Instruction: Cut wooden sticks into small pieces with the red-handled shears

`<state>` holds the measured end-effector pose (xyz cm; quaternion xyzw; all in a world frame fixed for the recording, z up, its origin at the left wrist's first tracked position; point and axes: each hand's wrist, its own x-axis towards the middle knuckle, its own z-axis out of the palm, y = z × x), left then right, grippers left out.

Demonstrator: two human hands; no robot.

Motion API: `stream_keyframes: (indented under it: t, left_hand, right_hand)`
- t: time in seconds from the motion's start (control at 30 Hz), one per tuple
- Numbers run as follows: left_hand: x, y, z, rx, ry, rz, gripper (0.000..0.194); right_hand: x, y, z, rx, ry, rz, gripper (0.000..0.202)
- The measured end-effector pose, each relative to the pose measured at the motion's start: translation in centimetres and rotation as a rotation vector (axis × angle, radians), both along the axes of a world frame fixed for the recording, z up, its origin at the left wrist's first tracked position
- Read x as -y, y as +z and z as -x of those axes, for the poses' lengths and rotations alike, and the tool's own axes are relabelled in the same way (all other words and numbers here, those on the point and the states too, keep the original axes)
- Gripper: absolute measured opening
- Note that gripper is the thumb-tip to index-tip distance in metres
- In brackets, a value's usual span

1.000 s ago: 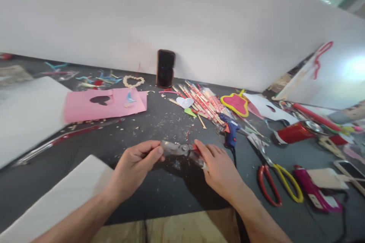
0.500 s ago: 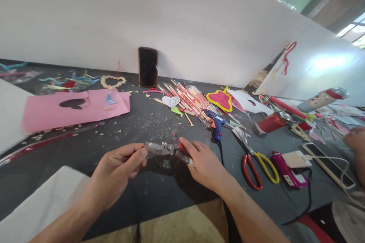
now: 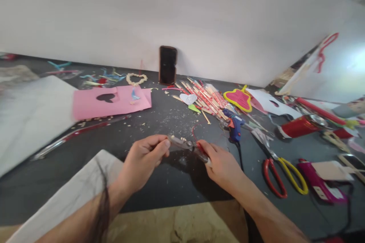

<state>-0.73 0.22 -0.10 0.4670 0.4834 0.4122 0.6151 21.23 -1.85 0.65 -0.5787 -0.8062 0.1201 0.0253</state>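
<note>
My right hand (image 3: 221, 159) is wrapped round the red handles of a pair of metal cutters (image 3: 186, 144), held low over the dark table. The jaws point left. At the jaw tip, my left hand (image 3: 146, 159) is closed in a pinch of thumb and fingers; what it pinches is too small to make out. A thin red strand (image 3: 194, 133) curves up beside the cutters. Pale crumbs are scattered on the table just beyond both hands.
Pink card (image 3: 94, 112), a beaded heart (image 3: 137, 79) and an upright phone (image 3: 168, 65) stand or lie behind. Rightward are patterned sticks (image 3: 205, 97), a blue glue gun (image 3: 235, 129), scissors (image 3: 275, 157), a red can (image 3: 303, 126) and a magenta device (image 3: 322, 182). White sheets lie left.
The view has turned left, so the table items appear farther right. Both hands keep much the same pose at the cutters. Dark hair strands now hang across my left forearm.
</note>
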Motion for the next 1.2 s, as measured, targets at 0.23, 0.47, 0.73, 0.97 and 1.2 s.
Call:
stream_keyframes:
  t: [0.23,0.47,0.73,0.97,1.2]
  left_hand:
    - [-0.2,0.4,0.4,-0.128,-0.036,-0.173,0.031]
    - [-0.4,0.1,0.4,-0.026,-0.07,-0.105,0.029]
    - [-0.3,0.7,0.4,0.156,-0.109,0.015,0.029]
    - [-0.4,0.9,0.4,0.283,-0.167,0.07,0.034]
    - [-0.4,0.9,0.4,0.32,-0.217,0.103,0.029]
  right_hand:
    - [-0.8,-0.5,-0.3,0.075,0.023,-0.159,0.062]
    - [-0.6,-0.7,-1.1,0.042,0.079,-0.178,0.071]
    - [-0.6,-0.6,-1.2,-0.013,0.061,-0.165,0.068]
    - [-0.9,-0.8,-1.3,-0.076,0.049,-0.135,0.069]
    - [-0.8,-0.6,-1.4,-0.108,0.087,-0.078,0.073]
